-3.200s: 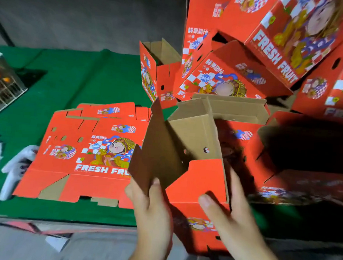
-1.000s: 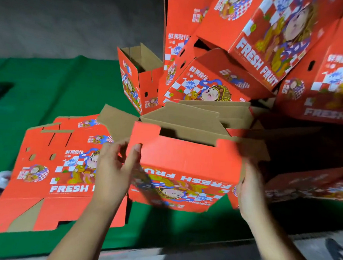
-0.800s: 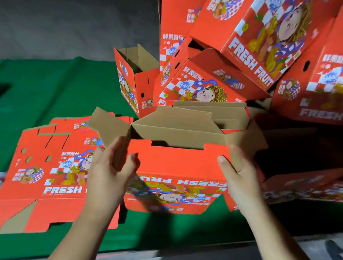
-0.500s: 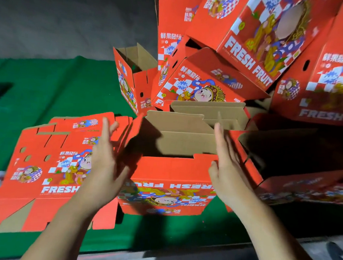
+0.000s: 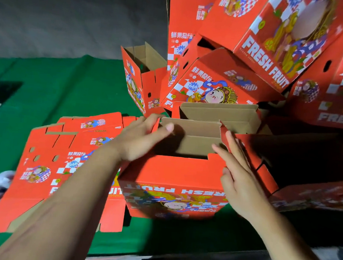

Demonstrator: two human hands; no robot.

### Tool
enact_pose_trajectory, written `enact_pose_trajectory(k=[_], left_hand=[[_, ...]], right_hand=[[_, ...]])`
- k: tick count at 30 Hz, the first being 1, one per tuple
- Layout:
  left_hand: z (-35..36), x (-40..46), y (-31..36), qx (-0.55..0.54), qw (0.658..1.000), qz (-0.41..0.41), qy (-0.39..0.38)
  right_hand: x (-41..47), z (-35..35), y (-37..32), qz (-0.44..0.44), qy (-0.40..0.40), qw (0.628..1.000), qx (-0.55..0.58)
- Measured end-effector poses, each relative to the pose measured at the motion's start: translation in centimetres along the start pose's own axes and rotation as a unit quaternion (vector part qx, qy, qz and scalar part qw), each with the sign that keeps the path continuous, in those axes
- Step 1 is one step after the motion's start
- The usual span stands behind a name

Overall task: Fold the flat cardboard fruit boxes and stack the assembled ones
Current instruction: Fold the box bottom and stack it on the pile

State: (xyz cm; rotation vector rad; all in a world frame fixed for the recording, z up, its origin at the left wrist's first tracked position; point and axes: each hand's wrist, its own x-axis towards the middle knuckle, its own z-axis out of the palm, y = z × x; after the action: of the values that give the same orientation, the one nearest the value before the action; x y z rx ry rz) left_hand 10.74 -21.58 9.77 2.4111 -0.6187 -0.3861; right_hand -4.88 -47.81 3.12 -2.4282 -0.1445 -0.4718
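Red fruit box (image 5: 173,182), half built, stands upside down on the green table (image 5: 54,85) nearest me. My left hand (image 5: 143,140) grips its left flap; my right hand (image 5: 234,170) presses flat, fingers straight, against the right flap. Uneven pressure could buckle a flap. Inside, only bare cardboard. Beyond, assembled boxes (image 5: 263,47) lean piled, one open and empty.
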Motion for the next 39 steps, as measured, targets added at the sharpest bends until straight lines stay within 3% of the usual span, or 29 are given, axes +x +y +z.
enact_pose_trajectory(k=[3, 7, 9, 12, 14, 15, 17, 18, 20, 23, 25, 26, 28, 30, 31, 34, 39], left_hand=[[-1.2, 2.0, 0.6, -0.021, 0.996, -0.083, -0.028], [-0.2, 3.9, 0.3, 0.103, 0.979, -0.122, 0.131], [1.2, 3.4, -0.1, 0.047, 0.983, -0.061, 0.169], [1.5, 0.8, -0.4, -0.041, 0.955, 0.159, 0.247], [1.6, -1.3, -0.2, -0.033, 0.947, 0.226, 0.225], [2.0, -2.2, -0.4, 0.010, 0.960, 0.195, 0.203], [3.1, -3.7, -1.0, 0.137, 0.976, 0.052, 0.160], [3.6, -4.2, -1.4, 0.147, 0.980, -0.026, 0.131], [4.0, -4.9, -1.7, 0.056, 0.986, -0.121, 0.095], [4.9, -5.2, -1.0, 0.119, 0.977, -0.150, 0.094], [5.5, -5.4, -0.9, 0.169, 0.969, -0.158, 0.091], [5.7, -5.6, -1.0, 0.141, 0.974, -0.148, 0.096], [5.3, -6.2, -1.5, -0.060, 0.980, -0.123, 0.143], [4.6, -6.9, -1.8, -0.268, 0.932, -0.156, 0.190], [4.4, -7.4, -1.9, -0.315, 0.913, -0.183, 0.184], [4.7, -8.6, -1.8, -0.304, 0.924, -0.206, 0.107], [5.0, -9.4, -1.1, -0.321, 0.929, -0.167, 0.074]], right_hand=[[-0.9, -0.3, -0.1, -0.010, 0.003, 0.999, 0.033], [-1.9, -0.2, -0.4, -0.042, 0.002, 0.999, 0.014], [-2.5, 0.2, -0.7, -0.028, -0.010, 0.998, 0.049], [-3.0, 0.3, -0.8, 0.045, -0.035, 0.988, 0.141], [-2.5, 0.1, -0.7, 0.091, -0.027, 0.983, 0.154], [-2.0, 0.1, -0.7, 0.115, 0.000, 0.980, 0.163], [-1.0, 0.4, -1.0, 0.173, 0.064, 0.969, 0.165], [-0.5, 0.7, -1.3, 0.204, 0.073, 0.966, 0.139], [0.2, 1.1, -2.0, 0.234, 0.018, 0.971, 0.036], [1.2, 1.4, -2.6, 0.250, -0.128, 0.953, -0.113], [1.9, 1.5, -2.9, 0.280, -0.167, 0.928, -0.182], [2.1, 1.5, -3.1, 0.286, -0.168, 0.921, -0.204], [2.0, 1.5, -3.2, 0.286, -0.158, 0.920, -0.215], [1.2, 1.3, -3.2, 0.265, -0.143, 0.937, -0.175], [0.7, 1.1, -3.2, 0.246, -0.140, 0.949, -0.141], [0.0, 0.3, -3.3, 0.209, -0.175, 0.957, -0.100], [0.8, 0.9, -4.1, 0.258, -0.179, 0.926, -0.209]])
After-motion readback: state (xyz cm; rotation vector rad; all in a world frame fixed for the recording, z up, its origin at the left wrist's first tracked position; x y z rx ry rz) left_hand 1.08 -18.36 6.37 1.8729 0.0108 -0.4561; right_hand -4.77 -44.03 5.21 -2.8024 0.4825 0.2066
